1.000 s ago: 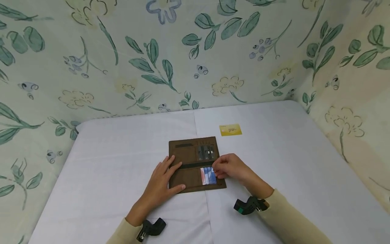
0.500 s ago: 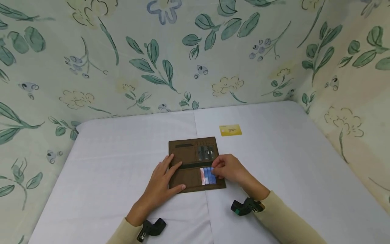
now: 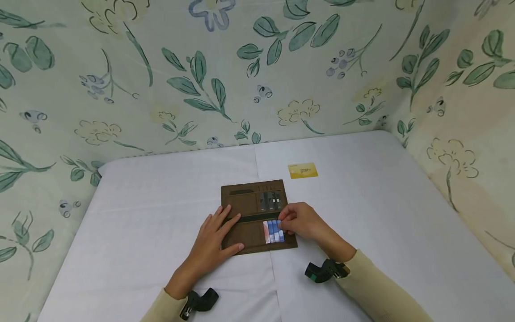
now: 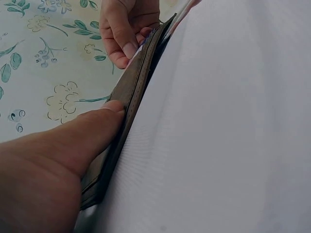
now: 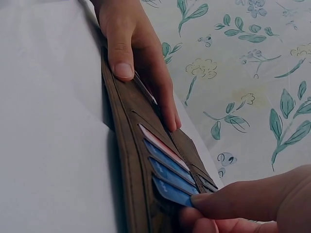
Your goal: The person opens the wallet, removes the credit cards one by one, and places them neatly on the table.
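**Right hand [image 3: 303,220] pinches a blue card [image 5: 168,190] in the brown wallet [image 3: 243,235]!**

And there's the grip: thumb and fingers grasp the card nearest the wallet's right edge, partly sunk in its slot. Three neighbours line up beside it, two blue, one pink-and-white [image 5: 160,145]. Over on the wallet's left edge, the left hand [image 3: 208,248] lies with fingers spread, clenching nothing, thumb towards the near edge. The wallet lies open, midway between the left and right edges of the white-covered table [image 3: 141,201]. Beyond its far right corner, towards the table's far edge, sits a yellow card [image 3: 303,170], untouched.
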{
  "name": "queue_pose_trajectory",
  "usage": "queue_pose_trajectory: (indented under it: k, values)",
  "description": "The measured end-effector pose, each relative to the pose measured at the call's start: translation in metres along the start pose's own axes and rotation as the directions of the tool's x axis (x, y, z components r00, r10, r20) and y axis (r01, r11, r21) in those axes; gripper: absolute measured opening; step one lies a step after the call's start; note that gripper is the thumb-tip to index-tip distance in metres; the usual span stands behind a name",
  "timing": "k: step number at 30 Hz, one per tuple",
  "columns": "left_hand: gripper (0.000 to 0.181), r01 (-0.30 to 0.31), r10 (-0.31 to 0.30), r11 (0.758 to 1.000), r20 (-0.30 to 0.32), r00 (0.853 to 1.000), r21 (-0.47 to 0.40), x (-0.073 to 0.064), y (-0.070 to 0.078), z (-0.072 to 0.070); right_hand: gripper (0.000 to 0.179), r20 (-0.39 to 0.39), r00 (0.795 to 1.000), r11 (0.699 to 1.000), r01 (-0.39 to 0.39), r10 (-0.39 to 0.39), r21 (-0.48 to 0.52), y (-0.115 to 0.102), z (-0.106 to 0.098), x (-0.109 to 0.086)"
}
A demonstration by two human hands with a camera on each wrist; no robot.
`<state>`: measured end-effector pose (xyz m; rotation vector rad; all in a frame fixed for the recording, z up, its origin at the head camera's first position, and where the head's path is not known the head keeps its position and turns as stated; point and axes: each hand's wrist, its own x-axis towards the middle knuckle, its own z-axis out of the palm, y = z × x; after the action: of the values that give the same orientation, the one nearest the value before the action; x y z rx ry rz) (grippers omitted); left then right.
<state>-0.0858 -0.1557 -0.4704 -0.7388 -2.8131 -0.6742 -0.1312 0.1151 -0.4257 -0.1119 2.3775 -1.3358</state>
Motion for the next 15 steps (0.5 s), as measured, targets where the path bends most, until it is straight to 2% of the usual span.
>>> queue_pose_trajectory:
  k: [11,15]
  values:
    - [0.071,-0.001,0.002,1.000,0.014,1.000,-0.017,0.0007,-0.0014,0.0001,0.012,0.039,0.999,0.999,0.019,-0.021,0.049,0.0016,-0.0040,0.0014]
    - [0.071,0.003,-0.002,1.000,0.019,1.000,-0.018,0.0012,-0.0013,0.0004,0.013,0.052,0.999,0.997,-0.007,0.003,0.078,0.0015,-0.0061,0.0015]
